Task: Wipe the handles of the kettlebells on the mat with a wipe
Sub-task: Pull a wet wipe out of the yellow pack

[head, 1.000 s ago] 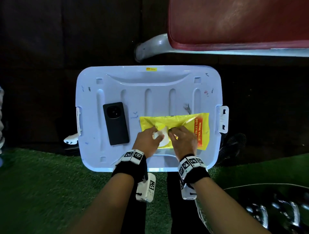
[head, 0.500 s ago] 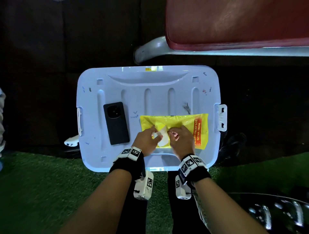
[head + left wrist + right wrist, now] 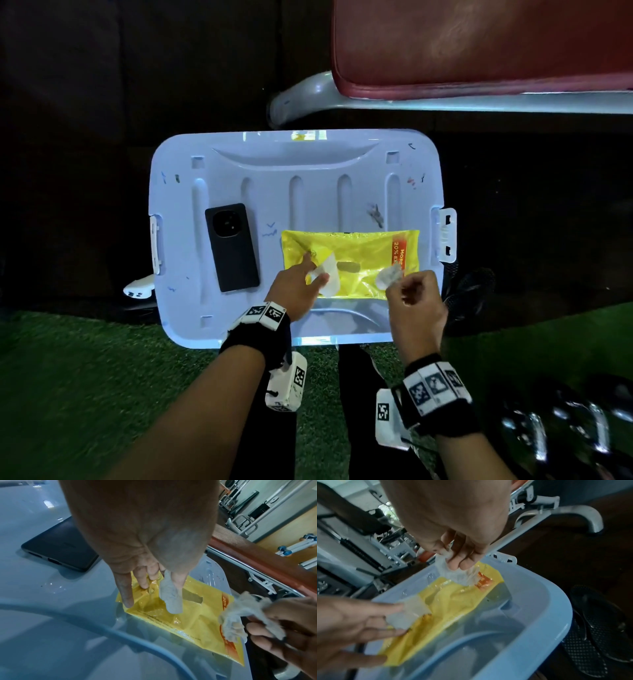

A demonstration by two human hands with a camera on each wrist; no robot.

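Observation:
A yellow wipes pack (image 3: 363, 253) lies on a pale blue bin lid (image 3: 308, 192). My left hand (image 3: 313, 270) presses its fingers on the pack's left part and pinches the peeled-back white flap (image 3: 329, 277) under the thumb; the dark slot beside it is uncovered. My right hand (image 3: 407, 287) hovers over the pack's right end, gripping a crumpled white wipe (image 3: 388, 275) that is clear of the pack. The right wrist view shows the wipe (image 3: 453, 573) bunched in the curled fingers. Dark shiny kettlebells (image 3: 561, 435) sit at the bottom right, blurred.
A black phone (image 3: 233, 246) lies on the lid's left half. A red padded bench (image 3: 479, 44) on a grey metal frame stands beyond the lid. A black shoe (image 3: 469, 294) rests by the lid's right edge. Green turf (image 3: 85, 394) covers the near floor.
My right hand has drawn the wipe out of the pack's slot and moved right and back. The left hand stays on the pack, still holding the flap.

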